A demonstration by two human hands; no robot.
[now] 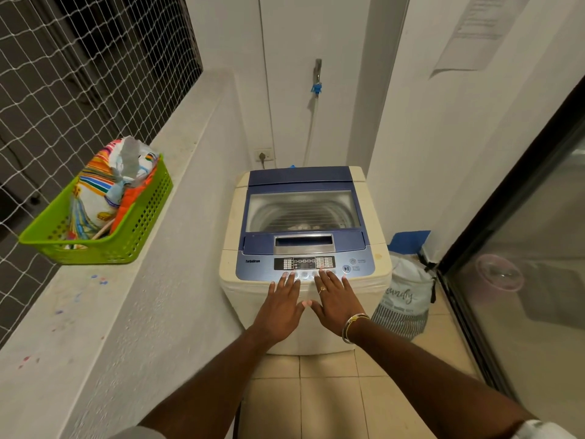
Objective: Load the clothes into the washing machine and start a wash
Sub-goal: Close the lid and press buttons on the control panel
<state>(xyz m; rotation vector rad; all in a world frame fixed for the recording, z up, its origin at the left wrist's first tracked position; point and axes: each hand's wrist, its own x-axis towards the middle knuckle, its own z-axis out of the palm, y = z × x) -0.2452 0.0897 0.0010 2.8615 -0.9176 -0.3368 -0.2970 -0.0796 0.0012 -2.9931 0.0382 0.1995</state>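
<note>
Head view, left hand [281, 307], right hand [337, 301] flat on washing machine [304, 248]

Green basket [144, 221] sits on ledge [126, 299]; washer [303, 179], laundry bag [408, 289] on floor [332, 403].

Washing machine [232, 280]: cream body, dark blue lid [300, 176], lighter blue control panel [259, 271] with a black display [304, 263]. Basket [139, 231]: lime green, with a grid of holes. Bundle [95, 185] in the basket: white with orange, yellow, green and blue stripes. Netting [63, 74]: white diamond mesh. Laundry bag [405, 296]: white above, grey-striped below. Floor [332, 407]: beige tiles.
</note>
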